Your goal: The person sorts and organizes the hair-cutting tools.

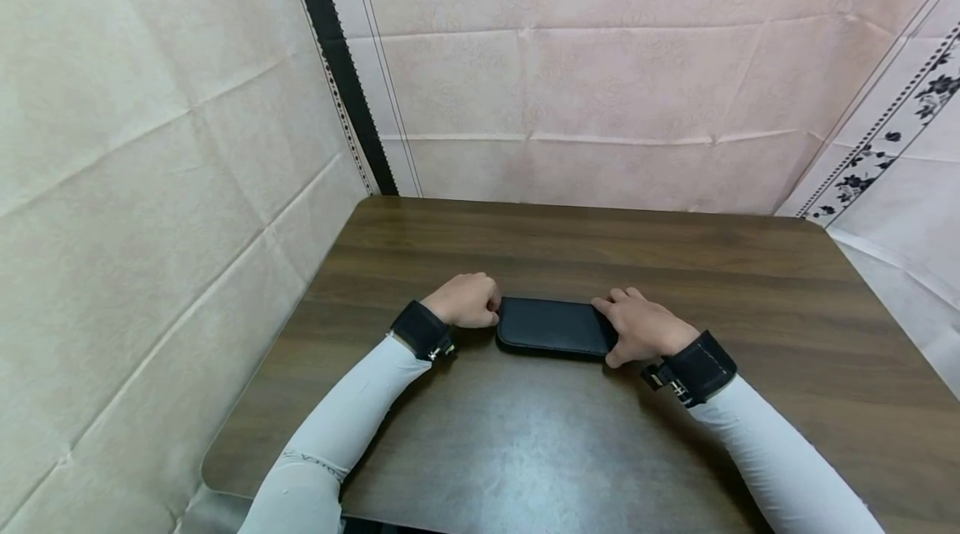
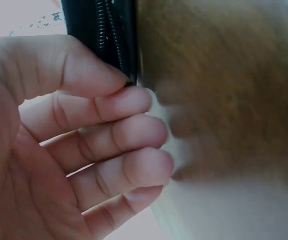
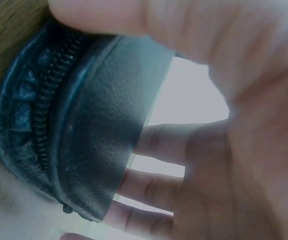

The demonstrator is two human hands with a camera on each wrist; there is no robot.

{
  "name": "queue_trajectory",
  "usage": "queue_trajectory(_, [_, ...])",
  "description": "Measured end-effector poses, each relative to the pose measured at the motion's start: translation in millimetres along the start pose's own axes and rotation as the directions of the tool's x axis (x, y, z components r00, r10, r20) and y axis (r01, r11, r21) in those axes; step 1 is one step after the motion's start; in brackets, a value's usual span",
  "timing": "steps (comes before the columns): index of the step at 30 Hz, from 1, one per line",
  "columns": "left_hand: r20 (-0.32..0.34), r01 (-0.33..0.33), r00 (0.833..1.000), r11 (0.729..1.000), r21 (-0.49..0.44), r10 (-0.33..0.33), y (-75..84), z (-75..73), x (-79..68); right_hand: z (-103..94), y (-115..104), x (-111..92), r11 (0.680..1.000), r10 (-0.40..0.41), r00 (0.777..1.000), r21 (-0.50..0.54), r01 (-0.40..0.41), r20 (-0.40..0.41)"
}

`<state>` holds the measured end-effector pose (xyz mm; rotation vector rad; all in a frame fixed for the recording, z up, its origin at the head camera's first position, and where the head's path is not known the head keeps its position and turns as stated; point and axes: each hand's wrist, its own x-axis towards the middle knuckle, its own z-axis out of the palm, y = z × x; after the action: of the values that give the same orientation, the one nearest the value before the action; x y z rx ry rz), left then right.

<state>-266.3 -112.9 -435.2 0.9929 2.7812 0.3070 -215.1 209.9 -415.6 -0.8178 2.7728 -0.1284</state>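
A black zippered case (image 1: 555, 326) with a smooth leather-like top lies flat on the table. At its left end my left hand (image 1: 467, 301) pinches a small part at the zipper's end between thumb and forefinger. In the left wrist view two rows of zipper teeth (image 2: 106, 30) run apart near the pinched spot; the pull itself is mostly hidden by the fingertips. My right hand (image 1: 642, 327) grips the right end of the case, thumb on the near side and fingers along the far side. Zipper teeth (image 3: 46, 110) curve round that end in the right wrist view.
The case rests on a brown wood-grain table (image 1: 525, 434) with rounded corners. Pale cloth (image 1: 600, 84) hangs behind the table and on the left side. Black bands (image 1: 422, 330) with small devices are strapped round both wrists, over white sleeves.
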Motion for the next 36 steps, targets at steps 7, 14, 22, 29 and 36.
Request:
queue_trajectory(7, [-0.013,-0.025,1.000,1.000,0.014,0.025,0.0,0.6,-6.2,-0.8,-1,0,1.000,0.004,1.000,0.006,-0.004,0.003])
queue_trajectory(14, [-0.034,-0.049,0.998,0.999,0.022,0.050,-0.5,2.4,-15.1,0.1,0,2,1.000,0.013,1.000,0.003,-0.013,0.008])
queue_trajectory(22, [-0.009,-0.038,0.999,0.999,0.011,0.039,2.9,-0.7,-19.1,-0.9,-1,0,1.000,0.004,1.000,0.011,-0.004,0.005])
queue_trajectory(29, [-0.005,-0.001,1.000,0.996,0.094,0.001,3.1,1.4,-17.5,-1.0,-1,0,1.000,0.001,1.000,0.017,-0.001,0.008])
queue_trajectory(36, [-0.034,-0.006,0.999,0.995,0.098,0.010,2.2,8.3,-12.5,-1.8,-1,0,1.000,-0.003,1.000,0.022,0.003,0.011])
